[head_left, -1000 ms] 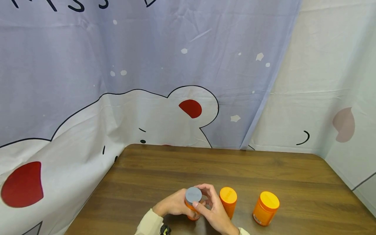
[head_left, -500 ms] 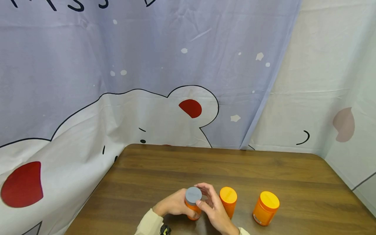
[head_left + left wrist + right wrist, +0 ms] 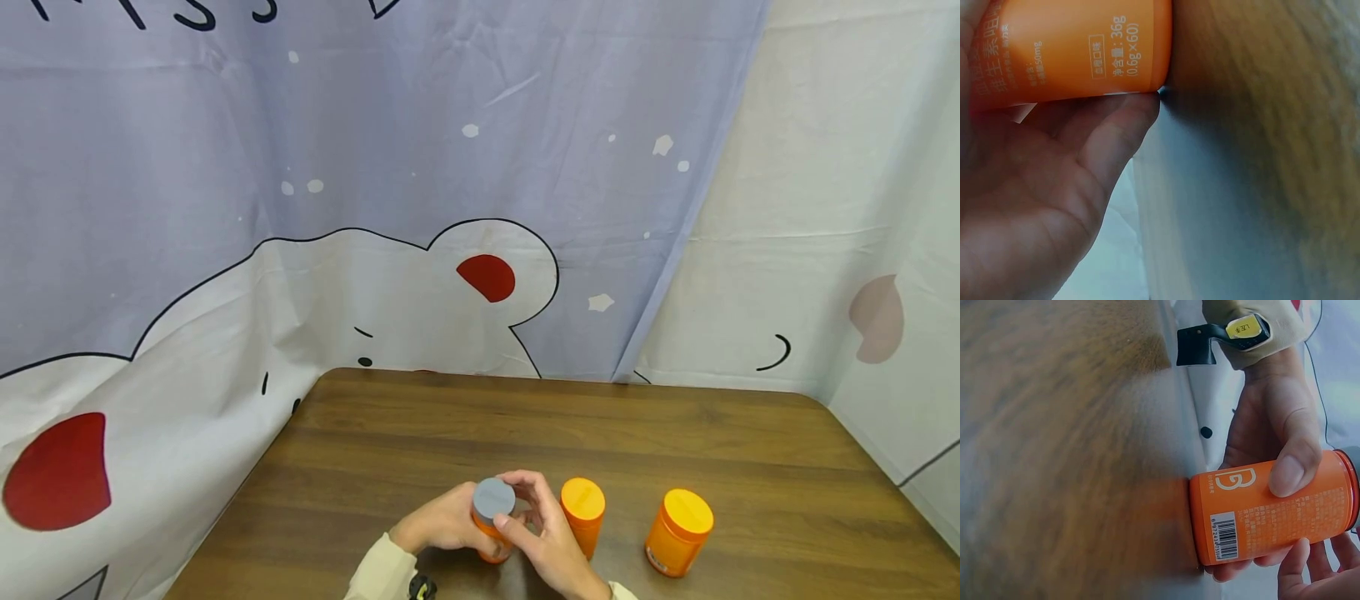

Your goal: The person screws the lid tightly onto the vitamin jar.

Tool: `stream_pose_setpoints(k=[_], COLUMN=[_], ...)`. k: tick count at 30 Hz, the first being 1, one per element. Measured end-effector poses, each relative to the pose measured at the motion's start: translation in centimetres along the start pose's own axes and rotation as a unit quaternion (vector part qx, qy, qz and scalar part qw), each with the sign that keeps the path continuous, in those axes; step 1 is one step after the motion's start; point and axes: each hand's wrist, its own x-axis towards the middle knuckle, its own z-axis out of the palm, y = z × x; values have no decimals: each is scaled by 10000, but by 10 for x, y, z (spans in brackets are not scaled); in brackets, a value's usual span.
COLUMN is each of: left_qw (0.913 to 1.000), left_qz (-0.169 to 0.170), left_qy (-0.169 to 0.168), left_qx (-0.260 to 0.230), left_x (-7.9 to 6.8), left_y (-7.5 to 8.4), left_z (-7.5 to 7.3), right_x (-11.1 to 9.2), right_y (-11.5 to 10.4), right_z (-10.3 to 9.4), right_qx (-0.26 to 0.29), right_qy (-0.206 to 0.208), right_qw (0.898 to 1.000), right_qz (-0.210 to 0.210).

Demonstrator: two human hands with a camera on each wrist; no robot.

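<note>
An orange vitamin bottle (image 3: 1254, 519) with a grey lid (image 3: 493, 497) stands upright on the wooden table. My left hand (image 3: 446, 518) grips its body from the left, thumb across the front; the barcode and label show in the right wrist view. My right hand (image 3: 553, 542) holds the lid from the right, its thumb at the lid's near edge and its fingers behind. Printed lettering faces the left wrist view, where the bottle's base sits right at the tabletop and my left hand (image 3: 1041, 187) wraps underneath. The fingers cover part of the bottle's body.
Just right of my right hand is an orange bottle with a yellow lid (image 3: 583, 500), partly hidden by that hand. A wider orange jar with a yellow lid (image 3: 678, 533) stands farther right. A printed curtain (image 3: 420, 167) hangs behind the table (image 3: 600, 425).
My right thumb has come off the lid's edge and returned to it, with the fingers shifting slightly. The left hand, the bottle and the other containers have stayed in place.
</note>
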Motion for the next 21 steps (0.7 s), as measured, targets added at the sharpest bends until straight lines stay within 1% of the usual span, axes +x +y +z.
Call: stream_pose_setpoints(k=[8, 13, 16, 21], left_qw=[9999, 9998, 9996, 10000], left_qz=[93, -46, -88, -34], left_qy=[-47, 62, 75, 47], left_qx=[-56, 172, 242, 71], left_x=[0, 0, 0, -1], left_y=[-2, -2, -1, -1], left_z=[1, 1, 2, 0], right_x=[-1, 0, 0, 1], right_y=[1, 0, -1, 0], right_z=[1, 0, -1, -1], right_qx=[-75, -140, -125, -99], right_qy=[15, -6, -38, -60], right_qw=[10000, 9998, 9998, 9999], right_qz=[6, 169, 161, 34])
